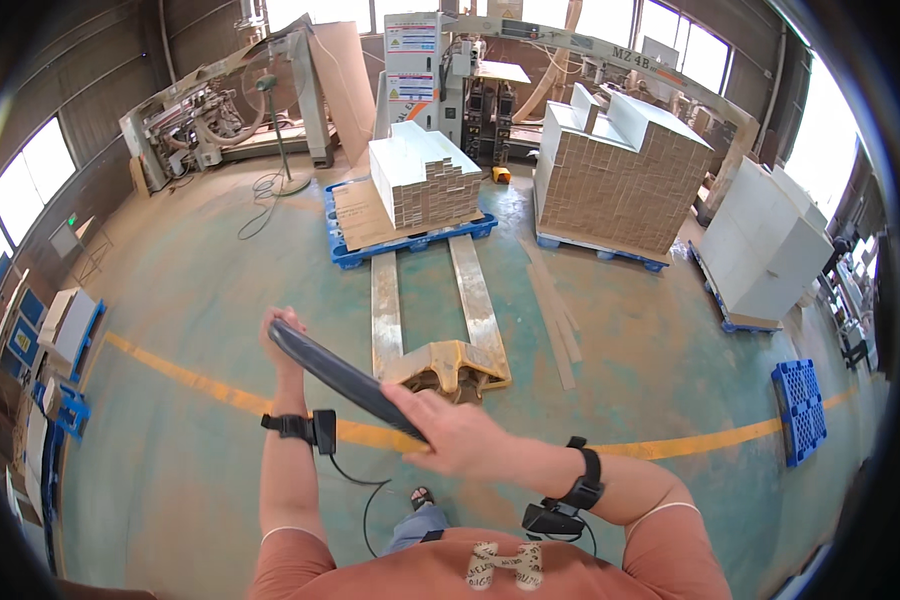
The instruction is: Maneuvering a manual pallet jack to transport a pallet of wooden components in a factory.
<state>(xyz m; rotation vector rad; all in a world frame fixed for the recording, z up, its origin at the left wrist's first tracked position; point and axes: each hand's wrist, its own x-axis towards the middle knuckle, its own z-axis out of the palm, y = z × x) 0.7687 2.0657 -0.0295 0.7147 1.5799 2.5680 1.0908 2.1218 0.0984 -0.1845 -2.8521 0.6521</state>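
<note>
Both my hands are wrapped round the black handle of a yellow pallet jack. My left hand grips its far left end, and my right hand closes on its near right end. The handle is slanted across my front. Ahead, the jack's two worn forks reach to a blue pallet; their tips are out of sight at or beneath it. On that pallet, over a cardboard sheet, sits a stepped stack of white boards with brown edges.
A larger board stack stands on a pallet to the right, with a white stack beyond. Loose strips lie on the floor. A blue pallet is at far right. A standing fan with its cable and machinery are behind.
</note>
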